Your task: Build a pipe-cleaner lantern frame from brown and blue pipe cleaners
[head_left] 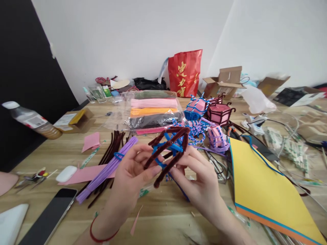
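Between my two hands, above the table, is a pipe-cleaner frame (176, 137) of bent dark brown stems with blue ones running through its middle. My left hand (133, 170) pinches its left lower part, thumb on the blue stem. My right hand (198, 173) closes on its right lower side, and a blue stem hangs down below the fingers. Left of my left hand lies a bundle of purple pipe cleaners (107, 170) tied with a blue one, over loose brown pipe cleaners (109, 144). Finished-looking pink lanterns with brown stems (219, 114) and with blue stems (198, 105) stand behind.
Yellow sheets (270, 183) lie at the right beside scissors (218, 165). A clear bag of coloured pipe cleaners (153, 112) lies behind, before a red bag (185, 73). On the left are a phone (48, 217), a bottle (32, 120) and a small carton (74, 120).
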The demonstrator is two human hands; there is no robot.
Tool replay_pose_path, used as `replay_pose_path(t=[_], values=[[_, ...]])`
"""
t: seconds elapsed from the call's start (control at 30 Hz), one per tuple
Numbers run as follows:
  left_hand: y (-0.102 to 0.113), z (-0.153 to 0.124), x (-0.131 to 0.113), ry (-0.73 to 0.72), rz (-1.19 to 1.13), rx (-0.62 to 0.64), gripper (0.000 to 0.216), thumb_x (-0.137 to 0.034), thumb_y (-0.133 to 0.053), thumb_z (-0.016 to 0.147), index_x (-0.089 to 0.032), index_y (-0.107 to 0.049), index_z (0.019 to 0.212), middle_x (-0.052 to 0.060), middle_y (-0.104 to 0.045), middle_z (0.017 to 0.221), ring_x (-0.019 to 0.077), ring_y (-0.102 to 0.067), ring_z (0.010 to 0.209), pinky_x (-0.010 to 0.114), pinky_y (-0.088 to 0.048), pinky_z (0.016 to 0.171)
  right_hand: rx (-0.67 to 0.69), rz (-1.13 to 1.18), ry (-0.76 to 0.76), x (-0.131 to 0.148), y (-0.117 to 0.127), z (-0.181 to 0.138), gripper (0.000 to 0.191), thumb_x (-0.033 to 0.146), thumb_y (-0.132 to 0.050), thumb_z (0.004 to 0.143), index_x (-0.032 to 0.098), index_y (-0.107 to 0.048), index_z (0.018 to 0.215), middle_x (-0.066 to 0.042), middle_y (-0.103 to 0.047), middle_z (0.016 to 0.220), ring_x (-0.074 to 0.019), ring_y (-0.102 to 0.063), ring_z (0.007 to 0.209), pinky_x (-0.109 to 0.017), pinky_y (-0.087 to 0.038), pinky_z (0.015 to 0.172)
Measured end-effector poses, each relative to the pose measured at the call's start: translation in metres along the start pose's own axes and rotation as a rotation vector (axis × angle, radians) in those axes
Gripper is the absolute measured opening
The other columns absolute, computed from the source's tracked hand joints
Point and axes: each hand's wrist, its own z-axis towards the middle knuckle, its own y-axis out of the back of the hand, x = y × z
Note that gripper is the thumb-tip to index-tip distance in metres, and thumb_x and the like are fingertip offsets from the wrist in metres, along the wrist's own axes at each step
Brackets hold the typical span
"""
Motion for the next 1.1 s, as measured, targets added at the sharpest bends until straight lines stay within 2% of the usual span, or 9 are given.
replay_pose_path(t=[0.23, 0.6, 0.73, 0.9, 1.1], values=[[-0.0029, 0.0018, 0.003, -0.028, -0.037, -0.021, 0.033, -0.015, -0.095, 0.067, -0.023, -0.07, 0.086, -0.005, -0.076, 0.071, 0.0098, -0.073, 0.068, 0.013, -0.059, 0.063, 0.014, 0.008, 0.047, -0.002, 0.0013, 0.0008, 0.016, 0.007, -0.067, 0.093, 0.023, -0.068, 0.092, -0.001, -0.064, 0.086, -0.0145, -0.062, 0.079, -0.026, -0.055, 0.067], [0.0013, -0.0014, 0.0033, 0.156, -0.159, 0.047, 0.036, -0.02, -0.098, 0.065, -0.02, -0.073, 0.091, -0.004, -0.077, 0.074, 0.0082, -0.073, 0.071, 0.011, -0.057, 0.064, -0.02, 0.036, 0.146, -0.005, -0.0002, 0.0056, 0.014, 0.01, -0.07, 0.093, 0.023, -0.075, 0.089, -0.002, -0.066, 0.083, -0.0151, -0.065, 0.074, -0.028, -0.058, 0.064], [0.0024, -0.0004, 0.0026, 0.173, -0.162, 0.001, 0.038, -0.02, -0.098, 0.064, -0.021, -0.073, 0.093, -0.005, -0.077, 0.077, 0.0082, -0.074, 0.074, 0.012, -0.058, 0.068, 0.013, 0.092, 0.072, -0.0037, 0.0025, 0.0066, 0.011, 0.012, -0.072, 0.091, 0.023, -0.074, 0.09, -0.002, -0.068, 0.084, -0.0145, -0.064, 0.072, -0.026, -0.056, 0.061], [0.0024, 0.0035, 0.0009, 0.043, -0.077, -0.015, 0.034, -0.016, -0.096, 0.067, -0.023, -0.071, 0.089, -0.006, -0.078, 0.077, 0.0078, -0.074, 0.072, 0.012, -0.059, 0.065, 0.081, 0.187, -0.113, -0.0039, 0.0074, 0.0087, 0.006, 0.02, -0.073, 0.092, 0.022, -0.075, 0.086, -0.002, -0.071, 0.081, -0.0144, -0.064, 0.071, -0.026, -0.055, 0.062], [0.0037, 0.0017, 0.0018, -0.065, 0.007, 0.03, 0.026, -0.009, -0.088, 0.077, -0.023, -0.071, 0.092, -0.005, -0.081, 0.087, 0.007, -0.076, 0.081, 0.012, -0.059, 0.072, 0.008, 0.284, -0.273, -0.0048, 0.0009, 0.0089, 0.012, 0.021, -0.08, 0.085, 0.022, -0.077, 0.073, 0.0, -0.073, 0.067, -0.0125, -0.066, 0.06, -0.023, -0.054, 0.057]])
